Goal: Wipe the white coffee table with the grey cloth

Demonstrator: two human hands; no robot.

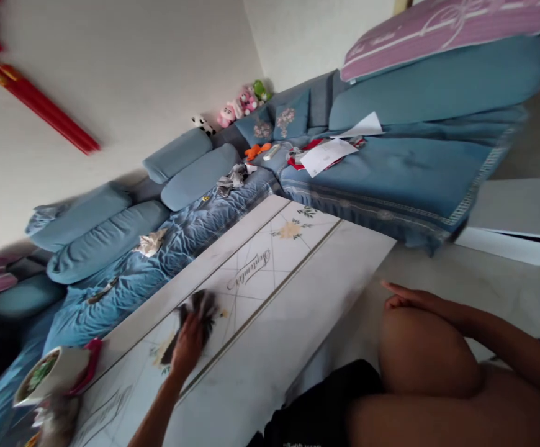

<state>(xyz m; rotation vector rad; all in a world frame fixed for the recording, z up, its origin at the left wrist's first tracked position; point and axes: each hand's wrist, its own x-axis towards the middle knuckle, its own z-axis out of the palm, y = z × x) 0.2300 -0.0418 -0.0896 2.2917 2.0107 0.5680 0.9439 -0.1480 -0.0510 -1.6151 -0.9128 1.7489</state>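
Note:
My left hand (187, 346) rests on the white patterned table (298, 292), closed on a dark rag (203, 307). Both hand and rag are smeared by motion. My right hand (407, 300) lies on my bare knee (426, 351) at the table's near side, fingers stretched out and holding nothing.
A bowl with green contents (41, 375) stands at the table's left end beside a pink object (90, 363). A blue sofa (405, 164) wraps behind the table, with cushions, white papers (328, 154), crumpled tissues (149, 243) and plush toys (237, 107). A red hanging ornament (41, 105) is on the wall.

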